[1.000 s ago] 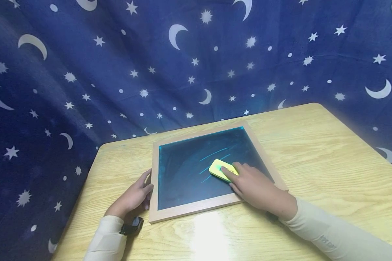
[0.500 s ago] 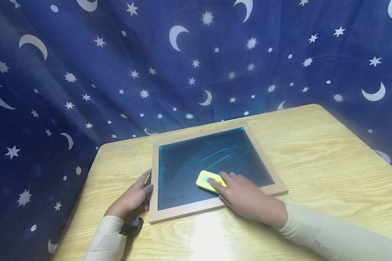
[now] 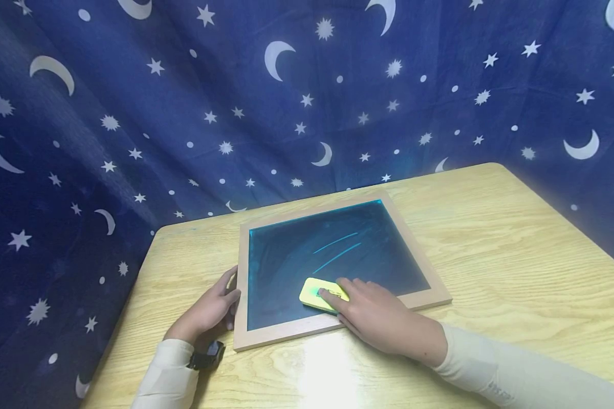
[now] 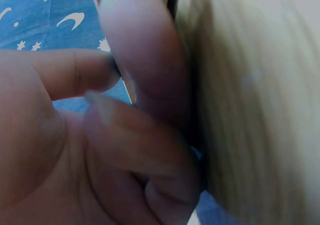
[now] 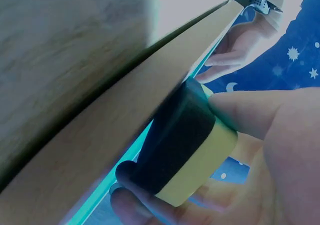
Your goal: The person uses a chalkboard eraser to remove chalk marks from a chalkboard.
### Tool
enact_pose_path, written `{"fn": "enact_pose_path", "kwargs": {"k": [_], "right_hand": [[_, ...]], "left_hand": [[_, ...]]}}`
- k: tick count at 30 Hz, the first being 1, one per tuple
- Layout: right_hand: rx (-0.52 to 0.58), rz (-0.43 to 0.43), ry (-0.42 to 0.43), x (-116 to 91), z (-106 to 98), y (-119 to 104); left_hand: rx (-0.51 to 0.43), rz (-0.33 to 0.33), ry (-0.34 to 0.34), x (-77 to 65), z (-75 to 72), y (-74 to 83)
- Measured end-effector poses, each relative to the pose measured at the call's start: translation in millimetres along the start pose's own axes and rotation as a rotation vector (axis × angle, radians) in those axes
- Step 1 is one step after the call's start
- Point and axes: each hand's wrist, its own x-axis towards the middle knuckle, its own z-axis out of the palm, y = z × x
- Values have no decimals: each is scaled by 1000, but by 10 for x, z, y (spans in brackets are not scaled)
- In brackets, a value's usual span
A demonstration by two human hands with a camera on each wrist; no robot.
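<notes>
Fingers of right hand (image 3: pixel 376 318) grip eraser (image 3: pixel 310 293)  on blackboard (image 3: pixel 332 267); left hand (image 3: pixel 210 307) touches its edge, grip unclear. Bench (image 3: pixel 496 250): wood-grained; curtain (image 3: pixel 235 79): starry, blue.

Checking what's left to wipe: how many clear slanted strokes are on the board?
2: an upper stroke and a lower stroke, both beyond the eraser, which may hide more.

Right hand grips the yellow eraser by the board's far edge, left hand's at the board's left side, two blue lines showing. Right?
One miss: the eraser is by the board's near edge, per the head view. Rest holds: right hand gripping it, left hand at the left side, two blue lines.
</notes>
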Motion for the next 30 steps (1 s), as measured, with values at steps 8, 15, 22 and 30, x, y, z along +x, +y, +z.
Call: {"fn": "enact_pose_path", "kwargs": {"k": [8, 15, 22, 30], "right_hand": [[-8, 55, 3, -3, -24, 131], [-21, 113, 5, 1, -27, 311], [-45, 137, 67, -10, -24, 521], [-35, 212, 44, -85, -116, 799]], "left_hand": [[2, 3, -2, -1, 19, 3], [7, -2, -2, -10, 12, 26], [16, 5, 1, -11, -3, 14], [10, -1, 2, -7, 0, 12]]}}
